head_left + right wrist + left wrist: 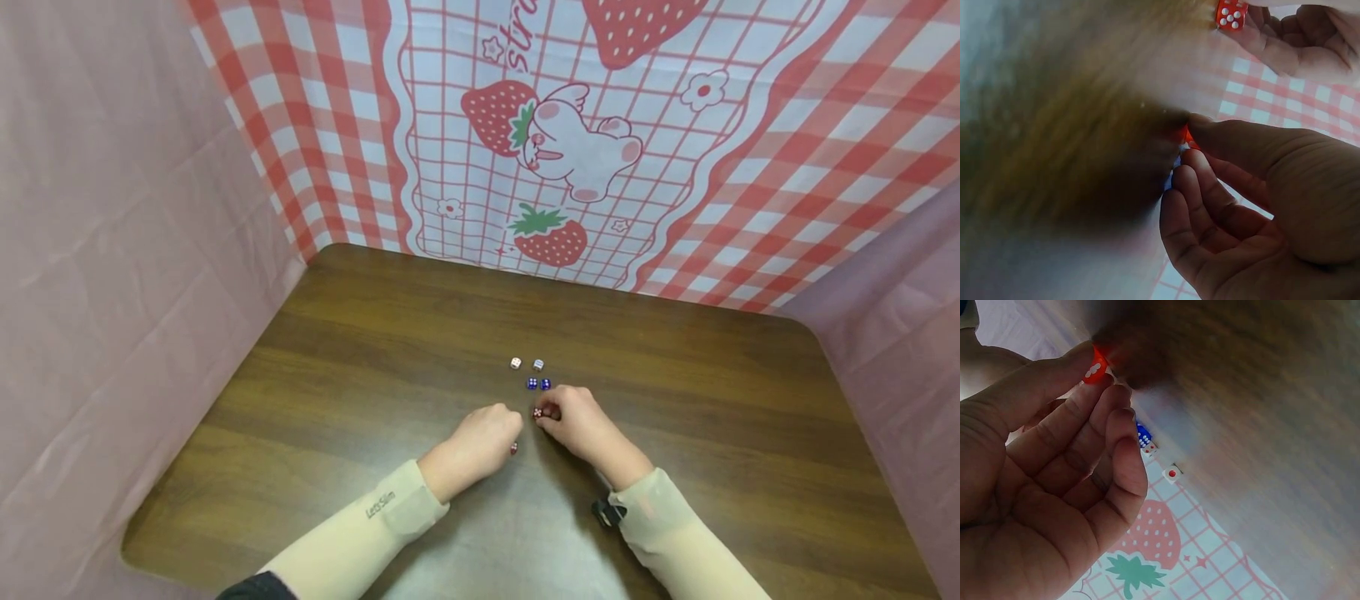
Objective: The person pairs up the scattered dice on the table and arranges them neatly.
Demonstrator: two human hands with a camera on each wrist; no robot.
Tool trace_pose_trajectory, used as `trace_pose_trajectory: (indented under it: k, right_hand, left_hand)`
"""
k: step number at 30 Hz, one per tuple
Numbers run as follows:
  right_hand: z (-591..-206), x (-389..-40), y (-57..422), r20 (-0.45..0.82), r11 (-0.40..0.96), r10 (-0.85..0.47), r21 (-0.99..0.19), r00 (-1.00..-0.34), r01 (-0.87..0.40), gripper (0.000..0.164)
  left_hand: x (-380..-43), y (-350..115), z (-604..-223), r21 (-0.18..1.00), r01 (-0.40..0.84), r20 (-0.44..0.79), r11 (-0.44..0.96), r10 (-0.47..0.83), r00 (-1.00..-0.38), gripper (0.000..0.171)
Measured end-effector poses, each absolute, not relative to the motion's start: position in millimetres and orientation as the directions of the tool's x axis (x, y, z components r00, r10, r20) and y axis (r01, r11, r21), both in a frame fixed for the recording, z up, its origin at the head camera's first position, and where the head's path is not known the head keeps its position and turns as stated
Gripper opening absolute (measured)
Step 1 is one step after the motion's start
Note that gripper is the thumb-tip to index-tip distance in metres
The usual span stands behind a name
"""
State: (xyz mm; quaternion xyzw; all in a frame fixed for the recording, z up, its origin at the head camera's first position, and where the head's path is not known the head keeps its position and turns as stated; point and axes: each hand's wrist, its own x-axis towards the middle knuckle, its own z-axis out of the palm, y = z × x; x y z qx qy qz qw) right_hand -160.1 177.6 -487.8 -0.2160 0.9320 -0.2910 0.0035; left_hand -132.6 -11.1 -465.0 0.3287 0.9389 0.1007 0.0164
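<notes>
Between thumb and fingertips my left hand point(483, 437) pinches a red die point(1094, 370) with white pips. My right hand point(581, 423) pinches another red die point(537, 412) down at the table, just in front of the blue pair. Two blue dice, one on the left point(532, 383) and one on the right point(546, 384), sit side by side beyond the right fingertips. Behind them lie two white dice, the left one point(516, 363) slightly apart from the right one point(538, 365). In the right wrist view, the left hand's red die point(1232, 15) shows five pips.
The brown wood-grain table point(360, 350) has rounded corners. A red-and-white checked strawberry cloth point(465, 183) hangs at its far edge. Pink cloth point(135, 250) hangs on the left, and more on the right. A black band point(608, 512) is at the right wrist.
</notes>
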Motion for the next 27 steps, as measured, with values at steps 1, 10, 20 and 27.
trace_pose_trajectory:
  k: [1, 10, 20, 27]
  right_hand:
    - [-487.5, -158.8, 177.3, 0.117, 0.735, -0.408, -0.546, -0.905, -0.402, 0.013]
    - [-487.1, -145.7, 174.8, 0.108, 0.727, -0.426, -0.550, -0.898, -0.411, 0.014]
    - [-487.2, -131.4, 171.0, 0.098, 0.710, -0.470, -0.549, -0.877, -0.441, 0.014]
    - [-484.8, -123.0, 162.9, 0.110, 0.684, -0.485, -0.571, -0.868, -0.454, 0.016]
  left_hand:
    - [-132.8, -11.1, -465.0, 0.201, 0.613, 0.033, 0.764, 0.620, -0.784, 0.025]
    - [-133.4, -10.5, -466.0, 0.222, 0.595, 0.015, 0.772, 0.607, -0.794, 0.027]
    - [-133.1, -10.9, -466.4, 0.213, 0.610, 0.025, 0.763, 0.620, -0.784, 0.027]
    - [-133.0, -11.3, -465.2, 0.212, 0.608, 0.021, 0.765, 0.618, -0.786, 0.025]
